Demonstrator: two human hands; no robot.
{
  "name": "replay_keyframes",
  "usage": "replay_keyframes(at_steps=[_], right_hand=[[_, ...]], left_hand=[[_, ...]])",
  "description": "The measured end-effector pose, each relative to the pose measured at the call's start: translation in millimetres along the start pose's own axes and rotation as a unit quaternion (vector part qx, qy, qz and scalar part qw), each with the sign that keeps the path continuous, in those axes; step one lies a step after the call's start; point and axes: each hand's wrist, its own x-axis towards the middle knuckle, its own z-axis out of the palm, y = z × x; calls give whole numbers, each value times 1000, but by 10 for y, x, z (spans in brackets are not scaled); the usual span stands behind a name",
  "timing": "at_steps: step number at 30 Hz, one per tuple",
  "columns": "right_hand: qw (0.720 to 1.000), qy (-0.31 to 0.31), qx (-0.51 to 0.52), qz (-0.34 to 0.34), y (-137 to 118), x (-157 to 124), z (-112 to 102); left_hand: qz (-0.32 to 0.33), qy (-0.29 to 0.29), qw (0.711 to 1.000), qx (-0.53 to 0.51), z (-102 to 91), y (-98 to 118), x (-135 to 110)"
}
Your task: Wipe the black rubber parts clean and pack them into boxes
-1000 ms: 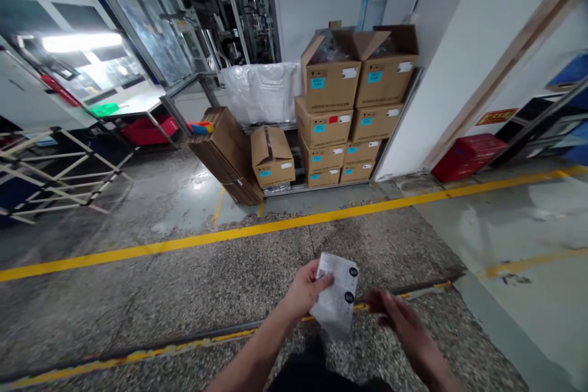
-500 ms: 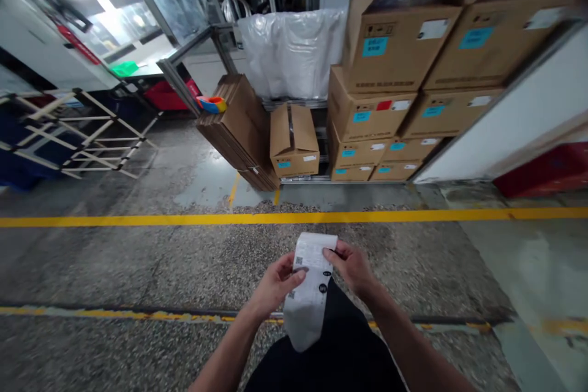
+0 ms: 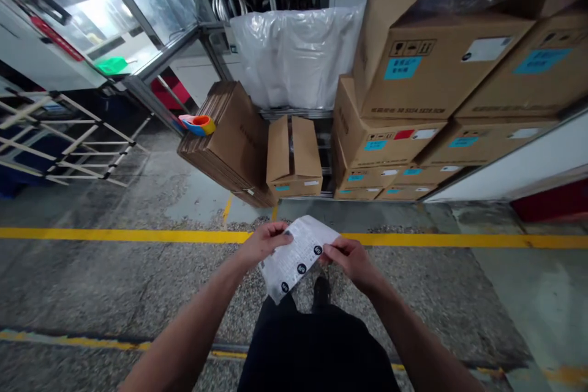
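Observation:
Between my hands is a white strip of printed labels (image 3: pixel 298 248), with small text and several black round marks along its lower right edge. My left hand (image 3: pixel 266 242) pinches its upper left side, thumb on top. At the right corner, my right hand (image 3: pixel 351 260) grips the strip between thumb and fingers. The strip is tilted, its free end hanging down toward my legs. Ahead of my hands, on the low rack, sits a cardboard box (image 3: pixel 294 159) with its top flaps not quite meeting.
Stacked cardboard boxes (image 3: pixel 413 98) with blue labels fill the right of the rack. Flattened cartons (image 3: pixel 229 141) lean at its left, with a coloured tape ring (image 3: pixel 199 125) on them. Clear plastic bags (image 3: pixel 298 55) hang behind. A yellow line (image 3: pixel 138 235) crosses the floor. A pipe frame (image 3: pixel 82 135) stands left.
The rack and boxes appear closer. The label strip has turned from hanging nearly straight to a slant, and my left hand has moved left and up along it.

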Motion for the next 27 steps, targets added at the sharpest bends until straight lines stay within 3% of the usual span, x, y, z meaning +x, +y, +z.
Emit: replay_keyframes(at_steps=[3, 5, 6, 8, 10, 12, 15, 21, 27], right_hand=[[1000, 29, 0, 1, -83, 224, 33], [996, 52, -72, 7, -192, 326, 19], [987, 91, -135, 2, -269, 358, 2], [945, 194, -259, -42, -454, 392, -34], [900, 243, -335, -134, -644, 419, -42], [885, 195, -369, -205, -788, 480, -9], [893, 138, -373, -210, -880, 647, 102], [928, 144, -314, -138, -886, 975, 415], [926, 142, -308, -168, -870, 1152, 608]], left_hand=[[-52, -96, 993, -33, -138, 162, 327], [-82, -140, 986, -23, -190, 238, 550], [-84, -152, 985, -8, -213, 280, 657], [-71, -180, 981, 20, -267, 387, 850], [-58, -221, 973, 35, -339, 526, 1008], [-57, -259, 963, 43, -428, 674, 1128], [-65, -285, 955, 40, -583, 858, 1245], [-89, -300, 949, 34, -961, 989, 1339], [-91, -291, 953, -3, -1217, 932, 1339]])
